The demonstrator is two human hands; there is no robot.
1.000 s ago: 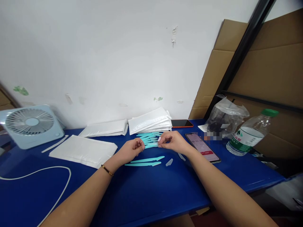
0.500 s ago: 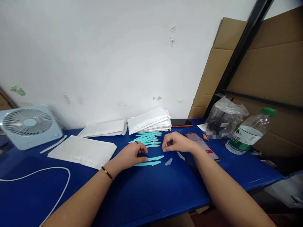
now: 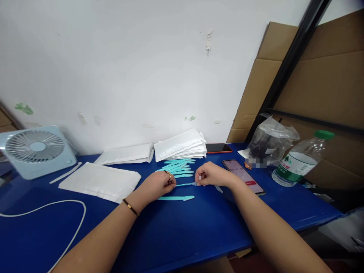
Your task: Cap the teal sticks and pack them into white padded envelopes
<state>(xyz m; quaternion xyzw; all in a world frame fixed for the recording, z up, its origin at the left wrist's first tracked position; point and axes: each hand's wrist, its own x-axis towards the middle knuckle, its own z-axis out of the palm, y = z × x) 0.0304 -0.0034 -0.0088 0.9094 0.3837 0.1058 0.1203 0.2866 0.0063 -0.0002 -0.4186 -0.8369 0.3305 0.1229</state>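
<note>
The left fingers [image 3: 171,184] pinch a slim turquoise plastic stick [image 3: 184,184] over the blue tabletop [image 3: 182,227], while the right fingers [image 3: 199,181], closed together, pinch a small translucent plastic cap [image 3: 194,184] at its tip. This looks like capping; the next move calls for aligned, gentle pushing.

Table [image 3: 170,235]; wall [image 3: 127,76] behind. Far left: fan [image 3: 38,151]; strip [image 3: 65,173] between it and single envelope [image 3: 99,180]; cable [image 3: 82,212] before all three. Left of centre: single envelope lies before envelope stack [image 3: 125,153]; second stack [image 3: 180,146] lies to that stack's right. Centre: razor pile [image 3: 179,167] lies before second stack; held razor [image 3: 184,184], nearer, spans left hand [image 3: 162,184] to held cap [image 3: 194,184] in right hand [image 3: 209,174]; lone razor [image 3: 176,198] lies before it. Right: loose cap [image 3: 219,189] beside right hand; phone [image 3: 239,174] right of it; second phone [image 3: 218,148] right of second stack; bottle [image 3: 297,165] right of phone, beside bagged cup [image 3: 264,146].
</note>
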